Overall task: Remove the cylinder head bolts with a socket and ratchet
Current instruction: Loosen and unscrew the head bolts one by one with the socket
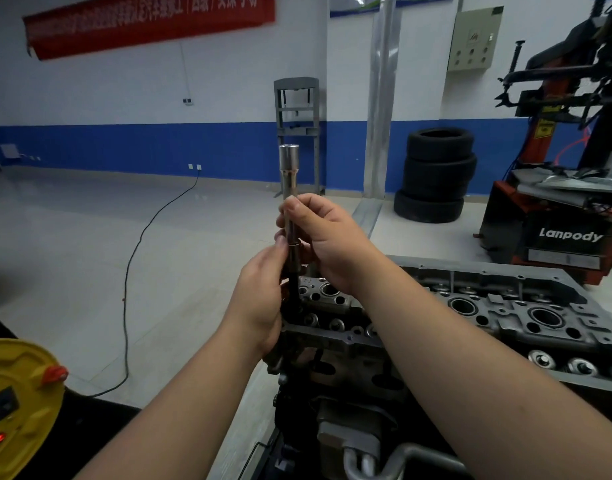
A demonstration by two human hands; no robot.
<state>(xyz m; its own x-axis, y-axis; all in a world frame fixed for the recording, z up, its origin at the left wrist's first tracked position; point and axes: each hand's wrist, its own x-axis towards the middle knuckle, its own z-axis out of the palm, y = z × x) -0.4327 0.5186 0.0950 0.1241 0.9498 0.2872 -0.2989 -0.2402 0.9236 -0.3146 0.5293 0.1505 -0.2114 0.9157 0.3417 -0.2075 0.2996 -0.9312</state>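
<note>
"Lanpody" in white letters on the black front panel of the red tire changer [567, 237]. Red banner [148, 22] on the wall carries white Chinese characters, too blurred to read. Yellow label on the machine's column, unreadable.

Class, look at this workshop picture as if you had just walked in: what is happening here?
A person stands over a bare cylinder head and holds a long socket extension upright in both hands. The right hand pinches the shiny upper shaft; the left hand grips the dark lower part, whose tip sits near the head's end. No ratchet handle is in view. Stacked tyres and a tyre changer stand behind.
</note>
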